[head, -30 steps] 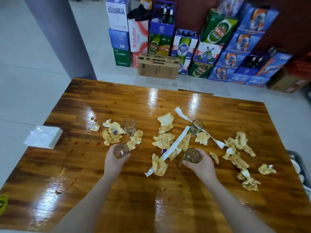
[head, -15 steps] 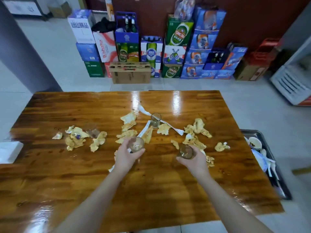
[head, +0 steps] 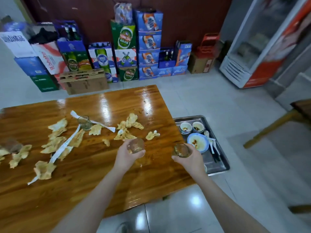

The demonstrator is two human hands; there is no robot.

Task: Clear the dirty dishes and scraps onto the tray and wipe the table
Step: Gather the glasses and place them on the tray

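Our left hand (head: pixel 125 156) grips a glass (head: pixel 136 145) over the table's (head: pixel 84 190) right end, its mouth tilted up toward us; our right hand (head: pixel 191 159) grips a second glass (head: pixel 180 150), upright, at the table edge beside the tray (head: pixel 213 163). A green box (head: pixel 123 37) by the wall reads TSINGTAO

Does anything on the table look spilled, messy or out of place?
Yes. Crumpled yellowish scraps and white paper strips lie scattered across the wooden table, around one standing glass. Small dark drops speckle the table's far right part.
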